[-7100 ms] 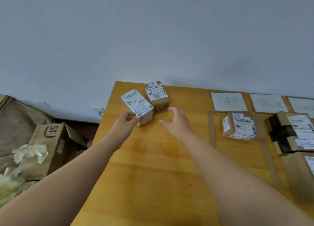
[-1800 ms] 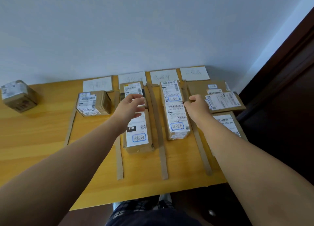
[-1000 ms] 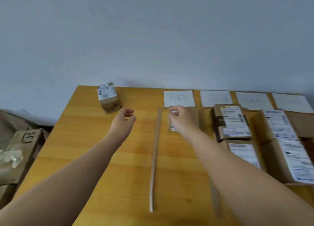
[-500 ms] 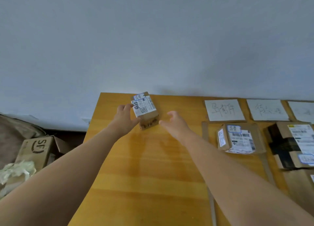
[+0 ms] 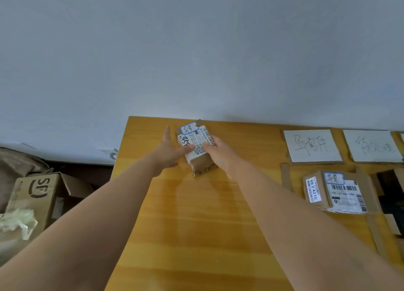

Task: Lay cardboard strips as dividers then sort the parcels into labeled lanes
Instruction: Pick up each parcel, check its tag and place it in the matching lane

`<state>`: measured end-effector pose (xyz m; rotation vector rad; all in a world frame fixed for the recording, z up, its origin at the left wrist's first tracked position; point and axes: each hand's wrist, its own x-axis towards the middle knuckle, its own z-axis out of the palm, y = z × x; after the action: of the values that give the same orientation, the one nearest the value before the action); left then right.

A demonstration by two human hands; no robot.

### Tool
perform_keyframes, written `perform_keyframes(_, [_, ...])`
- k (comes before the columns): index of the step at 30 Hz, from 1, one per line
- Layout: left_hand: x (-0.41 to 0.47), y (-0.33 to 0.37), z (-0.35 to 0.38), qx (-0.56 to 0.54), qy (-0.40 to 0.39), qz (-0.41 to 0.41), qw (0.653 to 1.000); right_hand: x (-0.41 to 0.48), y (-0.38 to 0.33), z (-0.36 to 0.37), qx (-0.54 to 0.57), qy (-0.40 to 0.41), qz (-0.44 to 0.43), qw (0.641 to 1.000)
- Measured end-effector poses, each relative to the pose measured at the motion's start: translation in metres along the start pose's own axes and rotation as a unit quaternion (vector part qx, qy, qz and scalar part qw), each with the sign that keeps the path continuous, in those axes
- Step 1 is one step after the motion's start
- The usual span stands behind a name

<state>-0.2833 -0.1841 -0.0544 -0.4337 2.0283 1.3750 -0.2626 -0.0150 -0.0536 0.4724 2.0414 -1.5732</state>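
Observation:
A small brown parcel [image 5: 200, 165] with a white shipping label and a blue-edged sticker sits near the far left corner of the wooden table [image 5: 196, 220]. My left hand [image 5: 168, 153] presses its left side, with a finger lying across the label. My right hand [image 5: 218, 155] clasps its right side, so the parcel is held between both hands. To the right, a cardboard strip [image 5: 285, 178] marks the first lane, where another labelled parcel [image 5: 334, 191] lies. Handwritten white lane labels [image 5: 312, 145] [image 5: 371, 146] lie along the wall.
A second cardboard strip [image 5: 376, 232] runs beside the lane parcel, with a dark parcel [image 5: 391, 188] at the right edge. On the floor to the left stand an open printed carton [image 5: 37, 194] and crumpled wrapping [image 5: 17, 222]. The wall rises right behind the table.
My right hand has moved in from open air onto the parcel's right side. My left hand has slid further onto the label. The parcel stays at the table's far left.

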Motion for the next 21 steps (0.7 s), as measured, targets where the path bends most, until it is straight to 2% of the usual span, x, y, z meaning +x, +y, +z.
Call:
perform_keyframes(4, [-0.010,-0.005,0.009,-0.087,-0.045,0.032,0.995,-0.007,0.008,0.003,0.080,-0.008,0.017,0.997])
perform_keyframes(7, [-0.027,0.000,0.015,-0.079,-0.053,0.079,0.992,-0.017,0.009,-0.005,0.137,-0.024,0.026,0.990])
perform_keyframes(10, [-0.048,0.014,0.022,-0.070,-0.041,0.127,0.989,-0.036,0.006,-0.019,0.131,-0.024,-0.019,0.991])
perform_keyframes(15, [-0.090,0.040,0.039,-0.123,-0.049,0.147,0.980,-0.080,0.002,-0.052,0.174,-0.020,-0.078,0.981])
perform_keyframes(21, [-0.155,0.057,0.072,-0.105,-0.051,0.203,0.972,-0.152,0.006,-0.092,0.178,-0.034,-0.156,0.971])
